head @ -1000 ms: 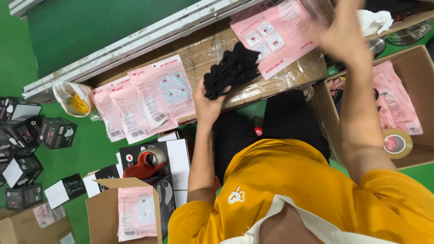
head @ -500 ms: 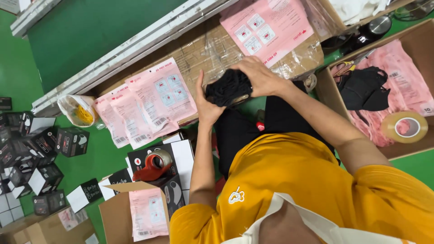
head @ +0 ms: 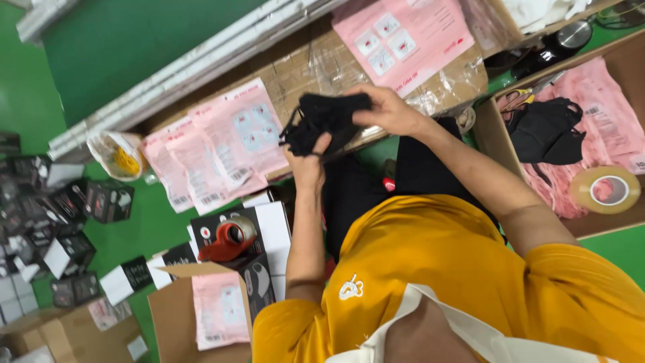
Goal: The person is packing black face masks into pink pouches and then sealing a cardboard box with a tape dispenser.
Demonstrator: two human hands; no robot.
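Above the cardboard-covered table [head: 302,64], both hands share a bundle of black fabric [head: 322,121]: the left hand [head: 308,161] in a closed grip from below, the right hand [head: 390,111] pinching its side, beside pink mailer bags [head: 215,151].

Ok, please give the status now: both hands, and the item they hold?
Left hand and right hand both grip soft black fabric bundle. Held above pink plastic mailer bags. Nothing blocking.

The black bundle [head: 322,124] hides the left hand's [head: 310,161] fingertips and the right hand's [head: 388,111] palm, its make-up too dark to tell, while the frame edge cuts off the pink bag [head: 403,37] and the box [head: 598,134].
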